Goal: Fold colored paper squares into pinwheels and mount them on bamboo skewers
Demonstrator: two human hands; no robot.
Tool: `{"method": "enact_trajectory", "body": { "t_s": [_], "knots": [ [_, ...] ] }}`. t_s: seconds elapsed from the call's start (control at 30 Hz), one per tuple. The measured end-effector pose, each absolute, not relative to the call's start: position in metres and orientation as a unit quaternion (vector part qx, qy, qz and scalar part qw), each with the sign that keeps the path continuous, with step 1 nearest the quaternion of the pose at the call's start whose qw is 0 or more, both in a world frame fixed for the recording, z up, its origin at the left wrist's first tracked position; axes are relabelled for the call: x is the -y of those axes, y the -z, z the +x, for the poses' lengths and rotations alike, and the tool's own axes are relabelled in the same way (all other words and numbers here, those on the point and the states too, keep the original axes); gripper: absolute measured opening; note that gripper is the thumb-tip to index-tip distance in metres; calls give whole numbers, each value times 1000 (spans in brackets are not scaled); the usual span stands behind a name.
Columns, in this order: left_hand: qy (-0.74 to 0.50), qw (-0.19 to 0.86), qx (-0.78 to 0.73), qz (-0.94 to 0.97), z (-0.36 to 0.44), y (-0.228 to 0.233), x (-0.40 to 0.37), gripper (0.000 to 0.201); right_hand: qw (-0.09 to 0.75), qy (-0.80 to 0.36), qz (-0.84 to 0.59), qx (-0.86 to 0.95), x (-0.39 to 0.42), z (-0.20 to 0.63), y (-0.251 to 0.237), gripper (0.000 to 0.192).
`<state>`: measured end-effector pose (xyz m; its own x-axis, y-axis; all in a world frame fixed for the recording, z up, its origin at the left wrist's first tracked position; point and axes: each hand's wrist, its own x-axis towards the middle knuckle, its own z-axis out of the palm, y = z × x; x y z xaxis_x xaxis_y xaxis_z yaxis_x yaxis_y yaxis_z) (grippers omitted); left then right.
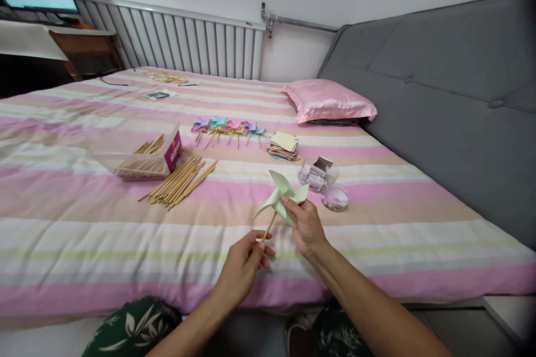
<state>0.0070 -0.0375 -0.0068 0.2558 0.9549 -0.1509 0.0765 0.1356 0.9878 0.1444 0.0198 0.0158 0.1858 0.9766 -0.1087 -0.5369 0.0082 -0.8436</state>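
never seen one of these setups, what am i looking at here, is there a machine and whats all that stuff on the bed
There is no machine here, just a person working with bare hands. The single picture comes from a camera worn on that person's head, looking forward and down, so the forearms reach in from the bottom.

The left hand grips a thin stick; the right hand holds the pale green pinwheel at its top.

On the striped bed lie loose sticks beside a clear box with more inside. Farther back are a row of coloured pinwheels, a stack of paper and a pink pillow. A round tub sits nearer, on the right.
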Motion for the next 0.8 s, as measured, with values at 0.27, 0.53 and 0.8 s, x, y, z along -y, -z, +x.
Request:
{"method": "enact_trajectory", "body": {
  "t_s": [0.27, 0.53, 0.8],
  "knots": [
    [-373, 576, -481, 545, 6, 6, 37, 27, 650, -553, -416, 315, -19, 144, -14, 22],
    [-394, 579, -479, 529, 0, 5, 32, 27, 642, -498, -395, 428, -27, 164, -21, 37],
    [-380, 557, -491, 551, -1, 7, 30, 23, 662, -361, -428, 498, -32, 178, -25, 24]
  ]
}}
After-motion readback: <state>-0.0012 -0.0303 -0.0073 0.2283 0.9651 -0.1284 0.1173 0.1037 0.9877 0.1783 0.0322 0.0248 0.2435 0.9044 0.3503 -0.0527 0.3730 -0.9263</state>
